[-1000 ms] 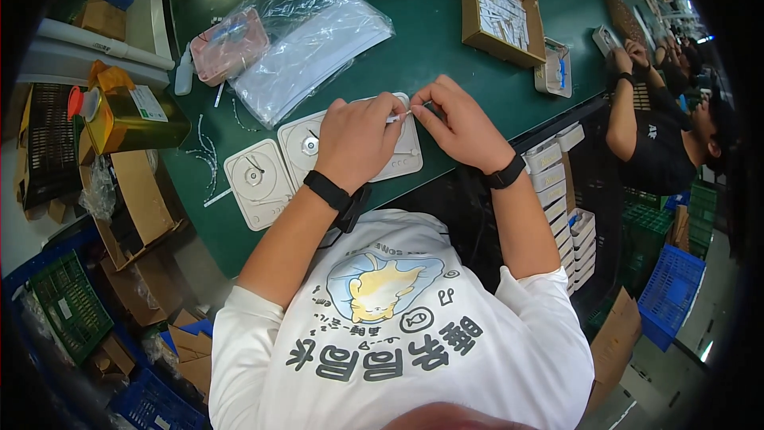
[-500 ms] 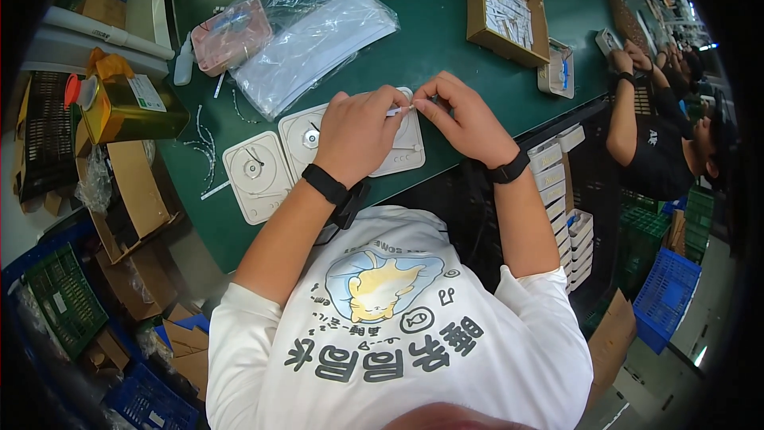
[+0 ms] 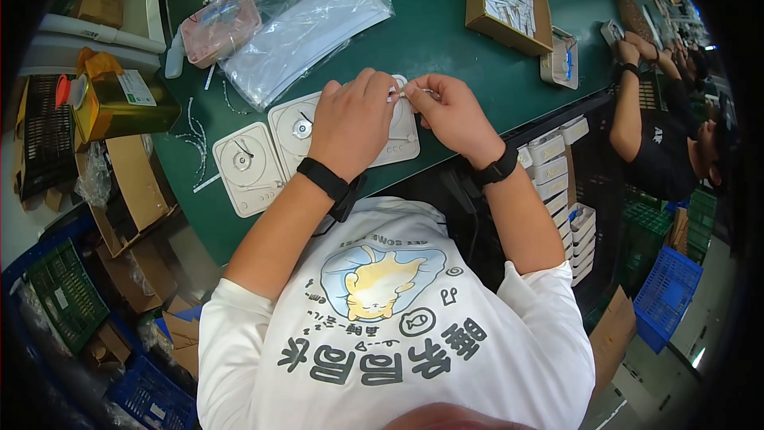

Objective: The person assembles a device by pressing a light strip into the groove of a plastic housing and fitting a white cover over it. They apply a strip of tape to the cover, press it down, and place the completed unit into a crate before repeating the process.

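Observation:
Above the white casings, my left hand [image 3: 352, 121] and my right hand [image 3: 459, 118] meet with fingers pinched. Between the fingertips shows a small white piece [image 3: 393, 96], held by the left hand; its kind is too small to tell. A thin pale wire [image 3: 434, 95] sticks out by the right fingers, which pinch it. Beneath the hands, a white casing [image 3: 405, 143] with rounded corners is partly hidden. Beside it lie a second casing [image 3: 280, 123] with a round silver hub and, farther left, a third casing [image 3: 263, 161] of the same kind.
Loose wires [image 3: 193, 137] lie on the green table [image 3: 430, 16]. Behind are a plastic bag with white sheets [image 3: 310, 36], a pink tray [image 3: 219, 29], a carton of white strips [image 3: 477, 12] and a small tray [image 3: 549, 72]. A metal can [image 3: 119, 115] stands left; a co-worker [image 3: 664, 147] sits right.
Both hands stay pinched together over the casings. The right hand has shifted slightly left and more pale wire shows beside its fingers. The whole view has shifted a little.

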{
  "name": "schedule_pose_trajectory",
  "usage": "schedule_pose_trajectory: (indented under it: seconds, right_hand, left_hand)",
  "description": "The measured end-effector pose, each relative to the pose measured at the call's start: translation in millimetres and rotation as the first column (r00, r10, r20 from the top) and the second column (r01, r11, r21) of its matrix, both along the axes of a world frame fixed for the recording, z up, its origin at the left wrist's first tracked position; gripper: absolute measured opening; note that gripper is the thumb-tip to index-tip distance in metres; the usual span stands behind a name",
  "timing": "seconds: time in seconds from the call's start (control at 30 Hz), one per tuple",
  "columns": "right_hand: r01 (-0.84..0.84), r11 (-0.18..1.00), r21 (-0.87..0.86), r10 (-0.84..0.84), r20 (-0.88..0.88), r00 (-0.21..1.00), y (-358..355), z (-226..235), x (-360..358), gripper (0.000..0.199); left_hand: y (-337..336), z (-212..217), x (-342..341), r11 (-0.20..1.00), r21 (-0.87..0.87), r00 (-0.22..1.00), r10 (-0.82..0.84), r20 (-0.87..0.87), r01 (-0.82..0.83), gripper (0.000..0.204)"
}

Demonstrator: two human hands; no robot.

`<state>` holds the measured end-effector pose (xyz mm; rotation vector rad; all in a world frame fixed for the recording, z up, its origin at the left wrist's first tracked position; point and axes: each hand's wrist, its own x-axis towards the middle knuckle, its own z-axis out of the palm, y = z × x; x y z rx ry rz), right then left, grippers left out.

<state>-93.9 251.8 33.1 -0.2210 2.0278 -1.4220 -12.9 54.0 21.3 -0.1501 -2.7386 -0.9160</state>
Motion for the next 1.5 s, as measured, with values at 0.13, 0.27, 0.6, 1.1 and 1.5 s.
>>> schedule_pose_trajectory:
  seconds: [0.13,0.27,0.6,1.1,1.5]
  right_hand:
    - [0.013,0.999,-0.044,-0.012,0.027,1.0,0.3,0.5,2.1,0.026]
    - [0.042,0.992,-0.117,-0.044,-0.017,0.999,-1.9,-12.5,4.3,0.026]
    - [0.109,0.984,-0.139,-0.099,0.075,0.992,-4.4,-3.4,7.5,0.025]
    - [-0.031,0.994,-0.106,0.03,-0.01,0.999,4.8,-3.8,2.9,0.024]
    - [-0.055,0.998,-0.027,0.046,-0.265,0.963,2.2,4.9,5.2,0.022]
  left_hand:
    - [-1.5,-0.4,0.3,1.0,0.023,1.0,-0.014,-0.008,0.014,0.01]
    - [-1.9,0.6,-0.4,0.999,0.047,1.0,-0.019,-0.003,0.019,0.01]
    - [-4.3,2.4,-3.3,0.991,0.132,0.999,-0.016,0.035,0.011,0.01]
    - [-3.1,4.9,-0.9,0.991,0.131,0.999,0.012,0.053,-0.019,0.011]
    - [-7.8,2.8,-2.5,0.982,0.189,0.999,-0.011,0.036,0.004,0.013]
